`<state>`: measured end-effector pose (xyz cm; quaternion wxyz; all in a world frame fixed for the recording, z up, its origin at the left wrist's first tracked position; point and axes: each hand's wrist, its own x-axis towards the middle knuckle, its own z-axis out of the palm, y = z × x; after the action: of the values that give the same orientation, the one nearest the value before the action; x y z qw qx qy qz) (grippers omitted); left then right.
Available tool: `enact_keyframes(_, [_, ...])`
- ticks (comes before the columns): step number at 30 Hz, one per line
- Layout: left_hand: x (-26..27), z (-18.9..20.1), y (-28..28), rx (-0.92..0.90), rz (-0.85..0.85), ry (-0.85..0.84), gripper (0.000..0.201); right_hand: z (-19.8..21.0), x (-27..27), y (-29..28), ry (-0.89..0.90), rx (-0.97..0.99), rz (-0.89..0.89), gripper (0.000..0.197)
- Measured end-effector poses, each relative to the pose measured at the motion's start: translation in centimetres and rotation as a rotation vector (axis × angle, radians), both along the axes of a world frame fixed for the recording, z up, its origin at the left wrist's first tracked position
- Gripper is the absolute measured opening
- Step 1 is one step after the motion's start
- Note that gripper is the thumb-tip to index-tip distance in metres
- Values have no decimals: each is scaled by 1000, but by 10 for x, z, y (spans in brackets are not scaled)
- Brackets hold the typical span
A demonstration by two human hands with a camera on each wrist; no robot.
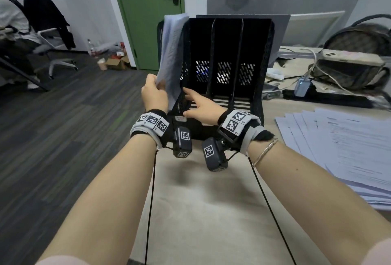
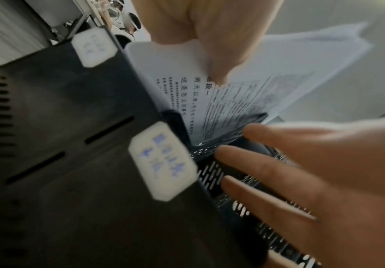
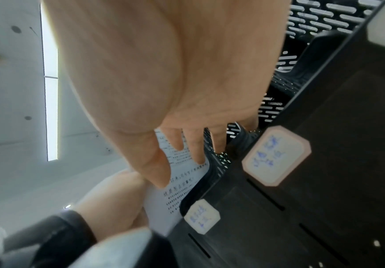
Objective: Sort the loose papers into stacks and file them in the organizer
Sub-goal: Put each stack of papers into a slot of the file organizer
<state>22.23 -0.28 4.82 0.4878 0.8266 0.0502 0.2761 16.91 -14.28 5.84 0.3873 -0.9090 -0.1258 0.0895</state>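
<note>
My left hand (image 1: 154, 93) pinches a sheaf of papers (image 1: 172, 53), upright in the leftmost slot of the black organizer (image 1: 224, 70) at the table's (image 1: 201, 211) left edge. Right hand (image 1: 202, 108) fingers (image 1: 188, 92) spread straight, touching that slot's divider. Loose papers (image 1: 347, 150) fan along the right edge.

Head cam high, looking fwd/down at desk, wrist cams close-up from opposite sides, all share organizer (image 1: 213, 74) front w/ papers (image 1: 172, 53).
</note>
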Motion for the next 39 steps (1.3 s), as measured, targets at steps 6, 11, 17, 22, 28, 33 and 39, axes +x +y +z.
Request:
enact_keyframes(6, [-3, -9, -5, 155, -94, 209, 25, 3, -7, -11, -4, -26, 7, 77])
enact_keyframes(11, [-12, -4, -5, 159, -70, 212, 36, 4, -10, -16, -12, 4, -9, 73])
enact_keyframes(17, [-32, 17, -10, 183, -67, 125, 65, 10, -24, -28, -88, -15, -49, 68])
enact_keyframes(22, [-64, 35, -33, 173, -131, -14, 71, 17, -47, -48, -157, -8, -139, 64])
enact_keyframes(28, [-104, 44, -81, 170, -230, -182, 59, 26, -87, -93, -214, -42, -232, 57])
enact_keyframes(33, [-131, 42, -135, 176, -374, -146, 55, 27, -121, -146, -211, -38, -313, 53])
enact_keyframes(39, [-155, 36, -201, 285, -646, 54, 49, 24, -157, -224, -233, -67, -505, 43])
